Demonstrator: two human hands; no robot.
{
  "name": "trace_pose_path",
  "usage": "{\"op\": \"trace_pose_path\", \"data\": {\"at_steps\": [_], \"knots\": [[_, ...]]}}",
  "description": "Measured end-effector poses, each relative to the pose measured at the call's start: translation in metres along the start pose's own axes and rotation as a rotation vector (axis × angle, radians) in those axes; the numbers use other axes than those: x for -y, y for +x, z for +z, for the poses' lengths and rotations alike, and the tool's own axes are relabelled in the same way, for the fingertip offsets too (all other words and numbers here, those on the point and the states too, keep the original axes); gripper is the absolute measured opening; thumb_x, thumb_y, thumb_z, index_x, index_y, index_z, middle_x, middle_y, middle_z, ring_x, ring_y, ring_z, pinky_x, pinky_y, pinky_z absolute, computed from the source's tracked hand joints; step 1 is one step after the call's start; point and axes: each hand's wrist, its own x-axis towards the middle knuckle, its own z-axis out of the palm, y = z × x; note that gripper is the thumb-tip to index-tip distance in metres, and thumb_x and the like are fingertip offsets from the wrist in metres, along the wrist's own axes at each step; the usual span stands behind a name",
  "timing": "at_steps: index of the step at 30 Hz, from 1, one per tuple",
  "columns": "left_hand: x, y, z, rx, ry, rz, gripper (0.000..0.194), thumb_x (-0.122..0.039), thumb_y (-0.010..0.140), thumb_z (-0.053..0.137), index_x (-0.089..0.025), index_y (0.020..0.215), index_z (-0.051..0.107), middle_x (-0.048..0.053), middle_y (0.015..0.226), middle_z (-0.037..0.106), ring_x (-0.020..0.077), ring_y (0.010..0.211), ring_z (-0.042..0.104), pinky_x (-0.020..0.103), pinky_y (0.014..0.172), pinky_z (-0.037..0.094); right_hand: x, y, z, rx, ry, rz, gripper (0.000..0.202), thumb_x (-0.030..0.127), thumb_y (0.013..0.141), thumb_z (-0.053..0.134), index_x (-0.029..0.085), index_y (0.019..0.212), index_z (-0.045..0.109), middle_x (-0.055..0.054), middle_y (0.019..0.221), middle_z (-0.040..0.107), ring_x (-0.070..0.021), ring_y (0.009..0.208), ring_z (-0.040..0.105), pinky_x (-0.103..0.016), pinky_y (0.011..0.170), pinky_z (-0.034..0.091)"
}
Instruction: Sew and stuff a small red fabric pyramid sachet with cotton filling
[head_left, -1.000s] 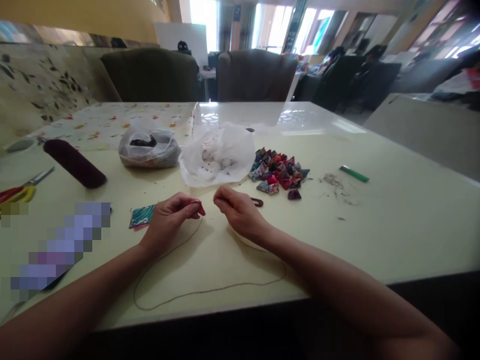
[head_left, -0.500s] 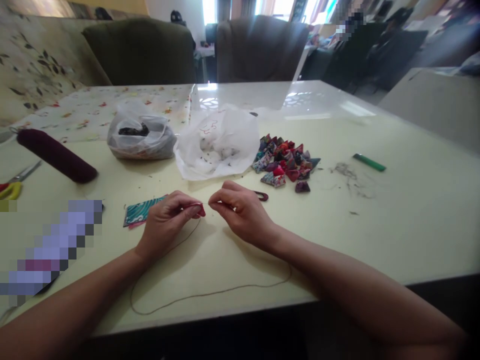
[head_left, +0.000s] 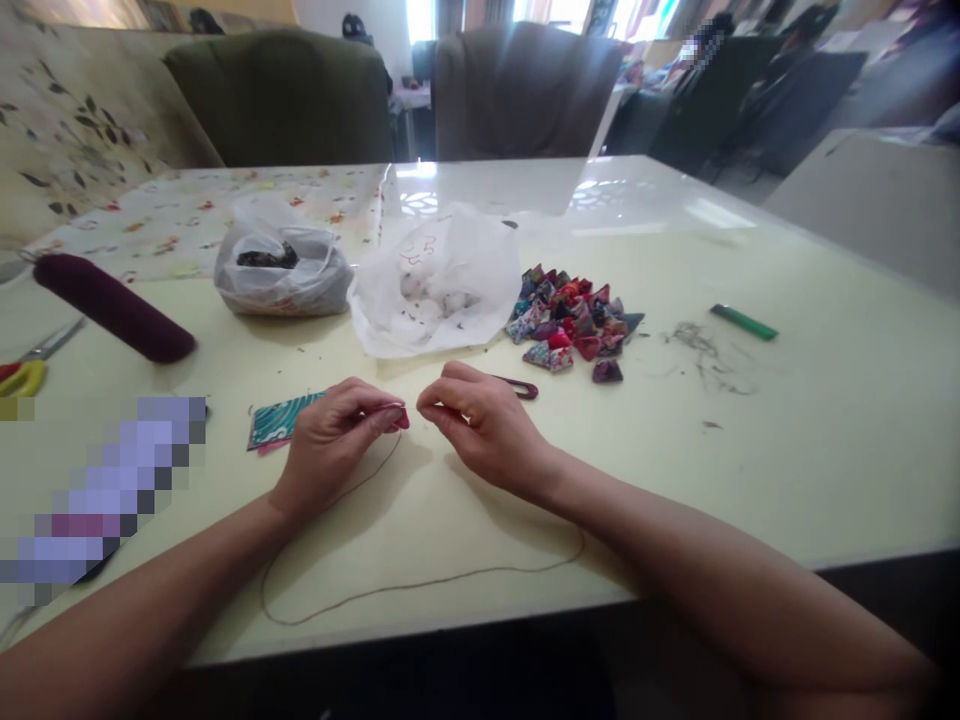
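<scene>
Between the thumb and fingers of my left hand (head_left: 337, 432) is a small piece of red fabric (head_left: 403, 417). My right hand (head_left: 480, 420) is closed in a pinch just to its right, fingertips a small gap from the fabric. Whatever those fingers hold is too small to make out. A brown thread (head_left: 420, 581) hangs from near the fabric and loops over the table toward my right forearm. Under and behind my left hand lies a teal patterned fabric piece (head_left: 279, 420) with a pink edge below it. A dark red hair clip (head_left: 525, 388) is partly hidden behind my right hand.
Several small stuffed fabric pieces (head_left: 574, 315) are heaped beyond my right hand. Beside them stand an open white plastic bag (head_left: 442, 335) with white stuffing and another bag (head_left: 281, 290). Scissors (head_left: 34, 372), a maroon roll (head_left: 112, 305), a green-handled cutter (head_left: 746, 322) and thread scraps (head_left: 705, 350) lie around.
The fine line seen between the fabric and my right fingertips no longer shows clearly. Both hands stay nearly in place, and the view has shifted slightly.
</scene>
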Motion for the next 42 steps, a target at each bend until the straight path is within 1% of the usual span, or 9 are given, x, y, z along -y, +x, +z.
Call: {"op": "trace_pose_path", "data": {"at_steps": [5, 8, 14, 26, 33, 37, 39, 42], "knots": [[-0.0006, -0.0003, 0.0000, 0.001, 0.012, 0.036, 0.007, -0.026, 0.090, 0.069, -0.025, 0.086, 0.074, 0.001, 0.082, 0.069, 0.0163, 0.076, 0.069, 0.031, 0.072, 0.057, 0.0007, 0.0000, -0.0007, 0.009, -0.003, -0.010, 0.018, 0.010, 0.093, 0.053, 0.017, 0.082, 0.066, -0.001, 0.078, 0.053, -0.0106, 0.073, 0.052, -0.023, 0.069, 0.040], [-0.0003, -0.0007, -0.0004, -0.001, 0.025, 0.036, 0.007, -0.026, 0.090, 0.069, -0.025, 0.086, 0.074, 0.001, 0.083, 0.069, 0.0167, 0.077, 0.069, 0.032, 0.073, 0.057, 0.0010, 0.0002, -0.0013, -0.007, 0.002, -0.021, 0.018, 0.011, 0.094, 0.053, 0.016, 0.082, 0.065, -0.001, 0.078, 0.053, -0.0104, 0.072, 0.052, -0.023, 0.068, 0.039], [-0.0010, -0.0007, 0.0001, -0.009, 0.041, 0.045, 0.007, -0.027, 0.089, 0.070, -0.025, 0.085, 0.075, 0.001, 0.082, 0.070, 0.0176, 0.076, 0.069, 0.033, 0.072, 0.056, 0.0002, 0.0007, -0.0018, 0.011, -0.008, -0.011, 0.018, 0.012, 0.094, 0.053, 0.017, 0.081, 0.065, -0.001, 0.078, 0.053, -0.0108, 0.072, 0.051, -0.023, 0.068, 0.039], [0.0034, 0.0001, -0.0009, -0.010, 0.130, 0.131, 0.007, -0.025, 0.091, 0.069, -0.023, 0.087, 0.074, 0.000, 0.082, 0.070, 0.0149, 0.074, 0.069, 0.030, 0.070, 0.055, -0.0016, -0.0006, -0.0008, 0.000, -0.057, -0.048, 0.018, 0.011, 0.094, 0.053, 0.014, 0.081, 0.065, 0.000, 0.077, 0.051, -0.0096, 0.070, 0.049, -0.022, 0.067, 0.037], [0.0010, 0.0010, -0.0003, -0.017, 0.181, 0.181, 0.006, -0.023, 0.090, 0.070, -0.023, 0.086, 0.074, 0.000, 0.080, 0.070, 0.0145, 0.074, 0.067, 0.028, 0.069, 0.054, -0.0009, 0.0002, -0.0005, 0.025, -0.065, -0.033, 0.019, 0.012, 0.094, 0.051, 0.014, 0.081, 0.065, -0.001, 0.079, 0.053, -0.0105, 0.072, 0.050, -0.023, 0.068, 0.037], [-0.0011, 0.0007, 0.0004, -0.022, 0.219, 0.206, 0.006, -0.021, 0.088, 0.071, -0.023, 0.085, 0.075, 0.000, 0.079, 0.071, 0.0142, 0.072, 0.066, 0.028, 0.068, 0.052, -0.0010, -0.0002, 0.0001, 0.061, -0.091, -0.030, 0.021, 0.010, 0.093, 0.049, 0.014, 0.079, 0.063, -0.002, 0.078, 0.052, -0.0116, 0.073, 0.050, -0.024, 0.069, 0.036], [-0.0020, 0.0002, 0.0009, -0.016, 0.225, 0.209, 0.006, -0.020, 0.088, 0.071, -0.023, 0.084, 0.074, 0.000, 0.079, 0.070, 0.0140, 0.072, 0.066, 0.027, 0.066, 0.051, -0.0011, -0.0005, 0.0011, 0.065, -0.074, -0.026, 0.020, 0.008, 0.091, 0.050, 0.014, 0.078, 0.063, -0.002, 0.077, 0.052, -0.0117, 0.074, 0.050, -0.024, 0.069, 0.036], [-0.0023, -0.0010, 0.0011, 0.011, 0.179, 0.168, 0.007, -0.021, 0.089, 0.069, -0.022, 0.083, 0.074, 0.000, 0.080, 0.070, 0.0139, 0.071, 0.067, 0.027, 0.067, 0.052, -0.0015, 0.0000, 0.0032, 0.043, 0.061, 0.043, 0.017, 0.008, 0.089, 0.052, 0.014, 0.078, 0.063, -0.001, 0.077, 0.056, -0.0113, 0.074, 0.052, -0.024, 0.070, 0.038]]}}
